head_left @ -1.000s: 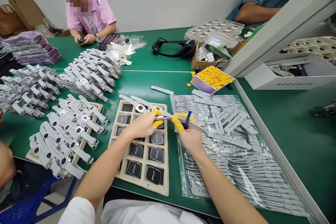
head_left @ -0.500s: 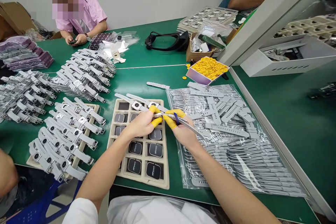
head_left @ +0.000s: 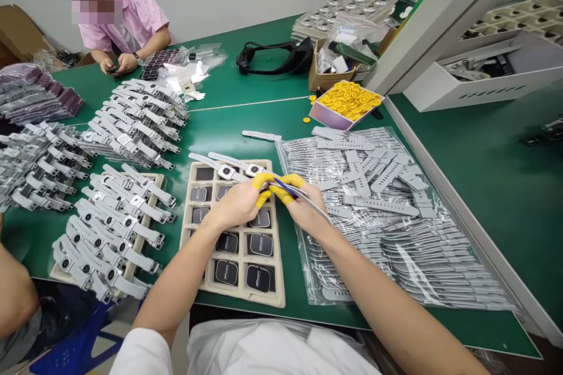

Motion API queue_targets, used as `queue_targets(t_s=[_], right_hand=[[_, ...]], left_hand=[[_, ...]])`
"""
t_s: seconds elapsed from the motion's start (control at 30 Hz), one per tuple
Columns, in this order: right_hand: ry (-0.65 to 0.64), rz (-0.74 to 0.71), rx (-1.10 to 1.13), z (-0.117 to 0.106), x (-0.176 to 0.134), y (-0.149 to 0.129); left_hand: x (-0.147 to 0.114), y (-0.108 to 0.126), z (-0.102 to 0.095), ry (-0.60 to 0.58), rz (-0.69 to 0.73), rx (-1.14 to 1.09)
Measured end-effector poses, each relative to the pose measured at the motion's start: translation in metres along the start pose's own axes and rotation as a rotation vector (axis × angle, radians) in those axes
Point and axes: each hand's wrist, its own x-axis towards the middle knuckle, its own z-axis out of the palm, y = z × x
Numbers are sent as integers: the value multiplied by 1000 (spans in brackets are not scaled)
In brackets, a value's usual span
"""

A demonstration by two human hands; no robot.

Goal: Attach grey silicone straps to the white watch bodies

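My left hand (head_left: 240, 202), yellow cots on thumb and forefinger, is closed in a pinch on a watch; its case is mostly hidden by the fingers. Fingertip to fingertip with it, my right hand (head_left: 303, 202), also in yellow cots, grips a grey watch strap (head_left: 317, 208) that trails back over the wrist. A slim blue tool (head_left: 285, 187) lies across the right fingers. Beneath the hands is a cream compartment tray (head_left: 279, 258) holding dark square watches (head_left: 261, 244). Two watches with grey straps (head_left: 226, 171) rest across its far end.
Right of the tray, loose grey straps (head_left: 358, 173) lie on a plastic bag packed with straps (head_left: 396, 263). A box of yellow finger cots (head_left: 347, 104) stands behind. Strapped watches (head_left: 109, 220) fill trays at left. Across the table sits a person in pink (head_left: 141, 9).
Both hands stay together over the tray. The blue tool has shifted toward the fingertips and now lies slanted across them. The camera view has shifted slightly.
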Motion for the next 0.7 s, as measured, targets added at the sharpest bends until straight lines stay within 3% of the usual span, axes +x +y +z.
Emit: queue_targets(t_s=[0.33,0.5,0.7], right_hand=[[13,32,18,0,1,-3],[24,26,16,0,2,-6],[31,20,29,1,3,-9]], left_hand=[[-1,-13,3,27,-71,171],[-1,-10,1,107,15,50],[0,-9,1,113,43,-34]])
